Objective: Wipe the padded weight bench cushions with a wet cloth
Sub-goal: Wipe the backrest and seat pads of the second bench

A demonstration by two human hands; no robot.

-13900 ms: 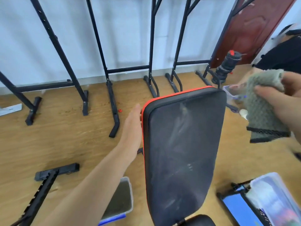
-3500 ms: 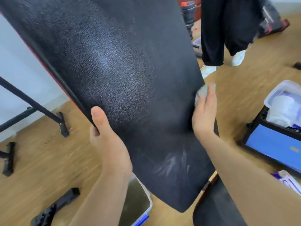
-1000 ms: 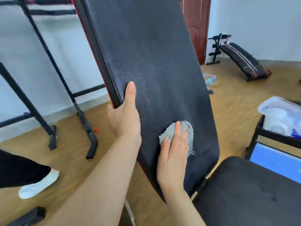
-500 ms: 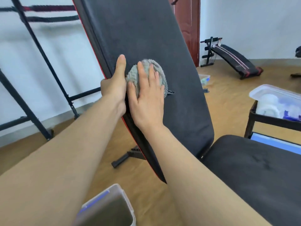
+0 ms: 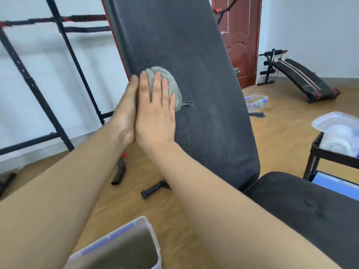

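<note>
Head view: one picture, looking down at both arms.
Right hand [image 5: 155,111]: flat, fingers spread, pressing the cloth [image 5: 167,84] onto the back cushion [image 5: 194,74].
Left hand [image 5: 125,111]: gripping the back cushion's left edge, touching the right hand.
Cloth: gray, bunched, on the left middle part of the back cushion.
Done: I think the wiping is part way; pale streaks show to the right.
Left to do: the upper part, and the seat cushion [image 5: 310,210] looks untouched.
Water tub [image 5: 120,247]: on the floor, bottom of the picture.
</note>
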